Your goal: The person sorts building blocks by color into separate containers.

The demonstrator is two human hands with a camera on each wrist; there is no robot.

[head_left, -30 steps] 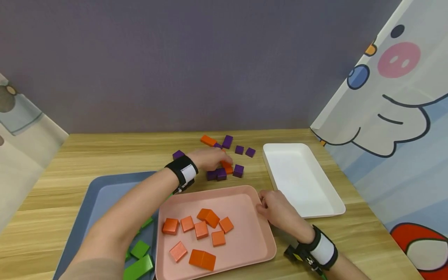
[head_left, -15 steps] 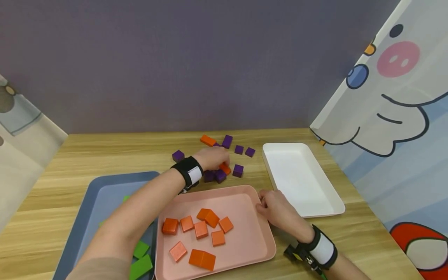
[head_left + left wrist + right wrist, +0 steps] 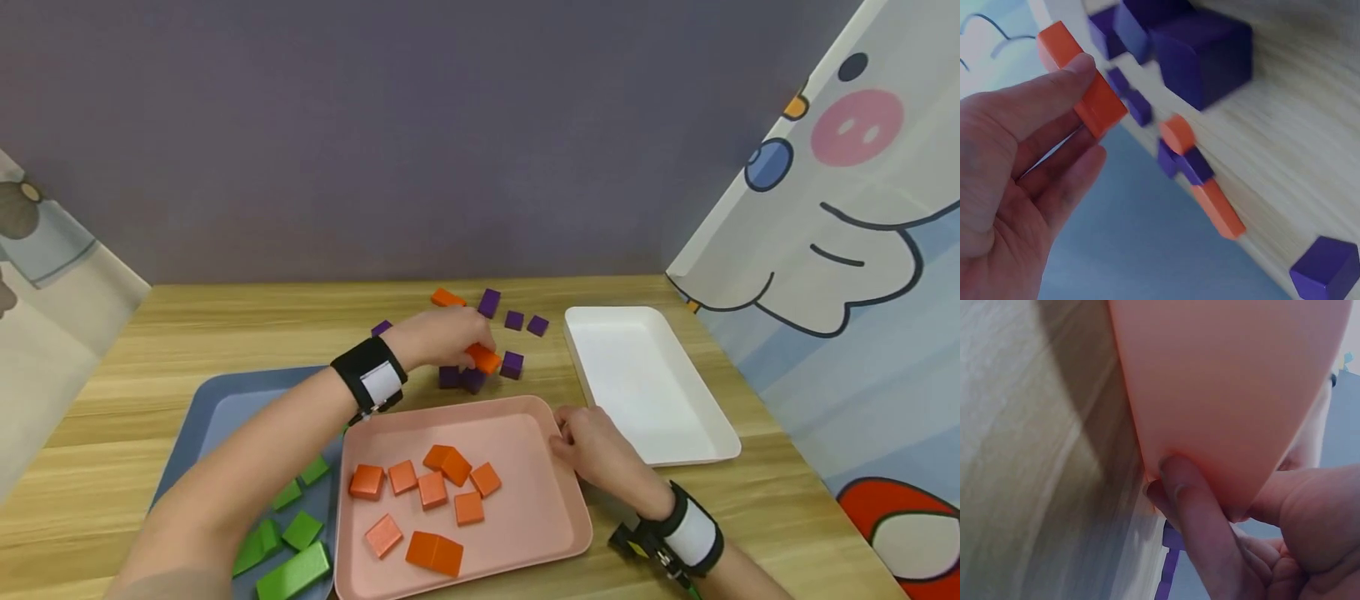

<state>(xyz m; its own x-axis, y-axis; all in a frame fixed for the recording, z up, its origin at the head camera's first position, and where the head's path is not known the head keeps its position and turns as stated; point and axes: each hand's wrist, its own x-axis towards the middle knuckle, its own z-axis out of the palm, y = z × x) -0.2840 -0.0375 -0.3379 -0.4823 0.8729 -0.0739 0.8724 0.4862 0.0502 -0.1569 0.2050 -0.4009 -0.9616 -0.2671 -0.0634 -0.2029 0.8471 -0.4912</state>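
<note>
My left hand (image 3: pixel 442 335) pinches an orange rectangular block (image 3: pixel 1102 105) between thumb and fingers, over a cluster of purple blocks. In the left wrist view the block is tilted and clear of the table. Large purple blocks (image 3: pixel 1210 62) sit close by; beyond them are an orange round piece (image 3: pixel 1177 133) and another orange bar (image 3: pixel 448 297). My right hand (image 3: pixel 600 446) grips the right wall of the pink tray (image 3: pixel 525 525), thumb inside and fingers against its outer face. Several orange blocks (image 3: pixel 432 491) lie in that tray.
A blue-grey tray (image 3: pixel 225 400) with several green blocks (image 3: pixel 294 572) stands left of the pink one, partly hidden by my left forearm. To the right is a white tray (image 3: pixel 652 383). Small purple blocks (image 3: pixel 537 325) lie near the grey back wall (image 3: pixel 420 150).
The orange block, lying among the purple ones before, is now pinched in my left hand and raised. My left wrist has shifted left. The right hand stays at the pink tray.
</note>
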